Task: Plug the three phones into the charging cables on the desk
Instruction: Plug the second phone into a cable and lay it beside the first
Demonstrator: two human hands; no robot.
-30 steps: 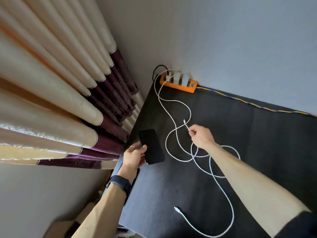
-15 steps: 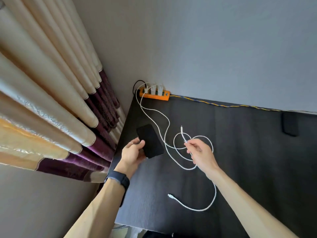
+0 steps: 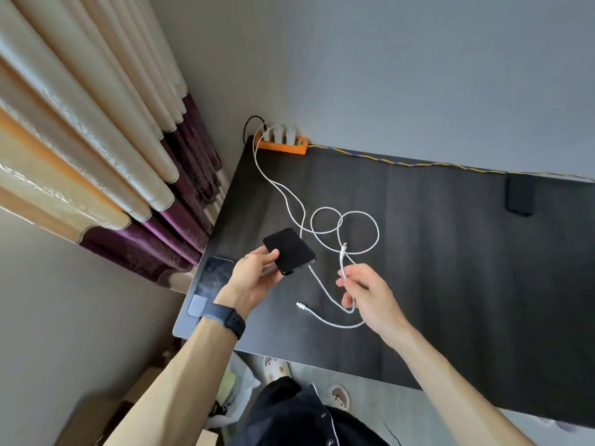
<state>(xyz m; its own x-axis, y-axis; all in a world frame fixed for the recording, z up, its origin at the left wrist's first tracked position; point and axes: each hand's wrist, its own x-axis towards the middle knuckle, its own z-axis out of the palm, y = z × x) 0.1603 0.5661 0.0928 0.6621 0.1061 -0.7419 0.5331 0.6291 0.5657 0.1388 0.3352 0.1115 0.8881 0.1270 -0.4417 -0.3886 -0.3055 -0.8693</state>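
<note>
Floppy plug (image 3: 344, 246) could miss the phone (image 3: 289, 251)
My left hand (image 3: 254, 275) grips it; my right hand (image 3: 367, 294) pinches the cable (image 3: 342, 265) well behind the plug.

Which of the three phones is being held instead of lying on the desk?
The black phone in the left hand. The others lie flat on the desk: the left-edge phone and the far-right phone by the wall.
</note>
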